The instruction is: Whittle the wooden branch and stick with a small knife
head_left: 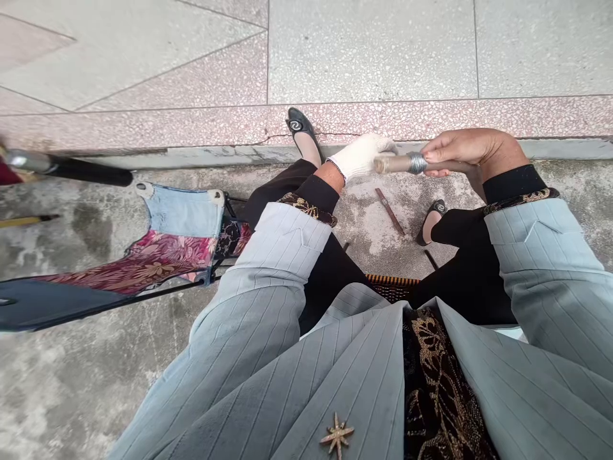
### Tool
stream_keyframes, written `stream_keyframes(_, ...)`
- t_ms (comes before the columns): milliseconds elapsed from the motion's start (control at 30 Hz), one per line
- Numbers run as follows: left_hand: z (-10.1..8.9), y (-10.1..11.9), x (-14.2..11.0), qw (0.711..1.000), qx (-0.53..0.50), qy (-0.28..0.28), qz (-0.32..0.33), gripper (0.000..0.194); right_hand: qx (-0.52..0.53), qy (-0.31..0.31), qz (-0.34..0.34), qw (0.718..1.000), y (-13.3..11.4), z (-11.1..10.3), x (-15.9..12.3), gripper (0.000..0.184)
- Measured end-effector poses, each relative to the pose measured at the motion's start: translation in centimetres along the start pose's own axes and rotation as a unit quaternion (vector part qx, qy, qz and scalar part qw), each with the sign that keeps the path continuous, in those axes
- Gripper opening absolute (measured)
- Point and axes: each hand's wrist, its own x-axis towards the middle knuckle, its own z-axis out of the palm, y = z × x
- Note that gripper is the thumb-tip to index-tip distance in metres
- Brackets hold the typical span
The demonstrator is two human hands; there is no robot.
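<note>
My left hand (360, 156) wears a white knit glove and is closed around the end of a brown wooden handle (397, 164) with a metal ferrule (416, 163). My bare right hand (472, 150) grips the same handle from the other side, fingers curled over it. Both hands are held out above my knees as I sit. On the concrete below them lies a thin reddish-brown stick (390, 211). What lies past the handle under my right hand is hidden.
My black flat shoes (299, 128) rest near a pink terrazzo step (191, 124). A patchwork fabric folding stool (163, 246) stands at left. A black and metal pole (71, 167) and a yellow pencil-like stick (26, 220) lie at far left.
</note>
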Motion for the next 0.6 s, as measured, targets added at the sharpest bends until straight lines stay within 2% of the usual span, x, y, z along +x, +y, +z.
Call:
stream_keyframes(100, -0.2, 0.1, -0.1, 0.999, 0.032, -0.006, -0.019, 0.035, -0.086, -0.022, 0.064, 0.994, 0.4, 0.3, 0.8, 0.057)
stream_keyframes(167, 0.0, 0.2, -0.2, 0.999, 0.042, -0.008, -0.013, 0.036, -0.144, -0.014, 0.107, 0.984, 0.6, 0.4, 1.6, 0.056)
stream_keyframes(233, 0.3, 0.4, -0.1, 0.999, 0.044, -0.003, -0.001, 0.035, -0.192, 0.026, 0.147, 0.97, 0.9, 0.3, 2.3, 0.055)
stream_keyframes(333, 0.5, 0.7, -0.2, 1.0, 0.019, 0.008, -0.003, 0.034, -0.212, 0.145, 0.171, 0.951, 1.6, -0.5, 3.0, 0.057)
stream_keyframes(433, 0.3, 1.2, -0.5, 0.999, -0.033, 0.01, -0.013, 0.034, -0.127, 0.225, 0.112, 0.96, 2.4, -1.3, 2.9, 0.061)
stream_keyframes(500, 0.1, 1.5, -0.8, 0.998, -0.062, 0.004, -0.021, 0.032, -0.031, 0.23, 0.027, 0.972, 2.5, -1.4, 2.5, 0.062)
stream_keyframes(600, -0.2, 1.4, -1.0, 0.995, -0.09, 0.007, -0.037, 0.03, 0.081, 0.199, -0.068, 0.974, 1.8, -1.0, 1.6, 0.058)
